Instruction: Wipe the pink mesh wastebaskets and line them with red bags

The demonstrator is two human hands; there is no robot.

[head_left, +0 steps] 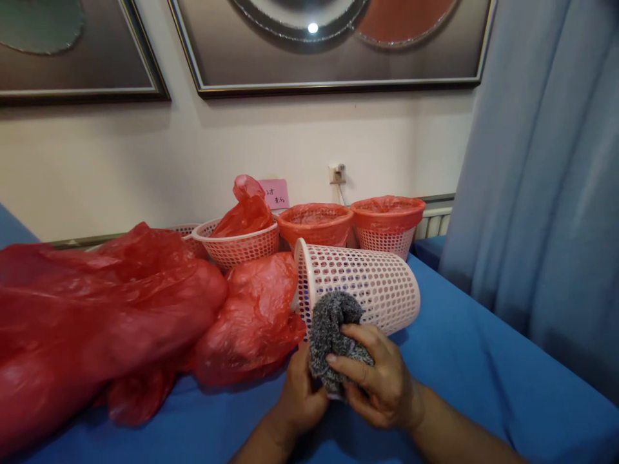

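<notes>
Head view. Right hand (382, 380), grasping a grey cloth (333, 322) at the rim of a pale basket (382, 283) lying sideways on blue sheeting (459, 374); left hand (302, 393) grasping that rim. Step: apparently wiping; next calls for turning the basket.

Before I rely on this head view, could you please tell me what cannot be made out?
In the head view:
Left hand: some fingers hidden behind the gray cloth.
Pale tipped basket: part of its rim covered by the cloth.
Red plastic heap: far left cut off by the picture's edge.
Pink note: partly hidden by a red bag; writing too small to read.
</notes>
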